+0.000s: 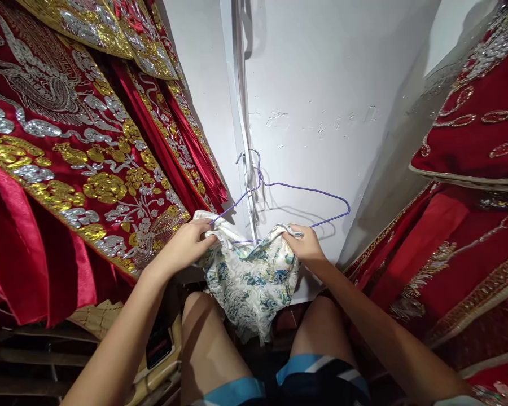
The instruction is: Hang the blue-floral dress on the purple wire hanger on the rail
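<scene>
A white garment (254,282) with a blue and green floral print hangs between my hands, above my knees. My left hand (195,239) pinches its upper left edge, close to the left arm of a purple wire hanger (305,187). On the other side, my right hand (302,242) grips the upper right edge near the hanger's right end. The hanger's lower bar runs behind the neckline, and its right shoulder sticks out bare above the cloth. Its hook is up by a white vertical strip (242,113) on the wall; whether it hangs from something there I cannot tell.
Red embroidered garments with gold and silver sequins (105,186) hang at the left. More red beaded garments (469,242) hang at the right. A white wall (322,84) stands ahead. A dark phone-like object (159,345) lies low at the left, by a tan frame (175,338).
</scene>
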Motion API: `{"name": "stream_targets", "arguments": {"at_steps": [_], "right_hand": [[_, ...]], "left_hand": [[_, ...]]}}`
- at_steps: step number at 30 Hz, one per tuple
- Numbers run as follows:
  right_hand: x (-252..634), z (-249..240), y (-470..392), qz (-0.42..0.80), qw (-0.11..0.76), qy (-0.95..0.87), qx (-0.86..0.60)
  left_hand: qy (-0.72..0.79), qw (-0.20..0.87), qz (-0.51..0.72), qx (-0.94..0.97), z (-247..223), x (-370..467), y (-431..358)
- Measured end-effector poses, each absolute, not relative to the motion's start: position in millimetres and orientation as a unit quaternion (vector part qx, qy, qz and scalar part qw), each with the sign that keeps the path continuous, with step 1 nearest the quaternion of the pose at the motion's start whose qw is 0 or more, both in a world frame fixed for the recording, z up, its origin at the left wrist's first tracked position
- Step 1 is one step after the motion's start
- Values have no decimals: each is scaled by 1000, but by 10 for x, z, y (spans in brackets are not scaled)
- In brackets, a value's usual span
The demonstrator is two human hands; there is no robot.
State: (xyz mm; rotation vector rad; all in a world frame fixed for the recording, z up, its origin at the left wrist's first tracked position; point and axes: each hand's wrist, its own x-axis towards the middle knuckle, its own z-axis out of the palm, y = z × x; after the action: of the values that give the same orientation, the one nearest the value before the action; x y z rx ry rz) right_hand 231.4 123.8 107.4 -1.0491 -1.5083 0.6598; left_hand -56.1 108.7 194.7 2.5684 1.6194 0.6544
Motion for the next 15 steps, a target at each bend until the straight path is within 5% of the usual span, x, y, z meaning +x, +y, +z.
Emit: {"name": "stream_targets", "arguments": {"at_steps": [7,12,15], "right_hand": [[2243,1026,1235,309,527,-664,-432],[2668,1182,1288,180,626,-578,-491],[3007,1352,1345,152,589,-610,-508]], "left_hand": [[491,-66,475,728,1864,-261,1220],[477,-78,482,730,1828,-321,1323],[453,-81,477,749,1832,-358,1355]]}}
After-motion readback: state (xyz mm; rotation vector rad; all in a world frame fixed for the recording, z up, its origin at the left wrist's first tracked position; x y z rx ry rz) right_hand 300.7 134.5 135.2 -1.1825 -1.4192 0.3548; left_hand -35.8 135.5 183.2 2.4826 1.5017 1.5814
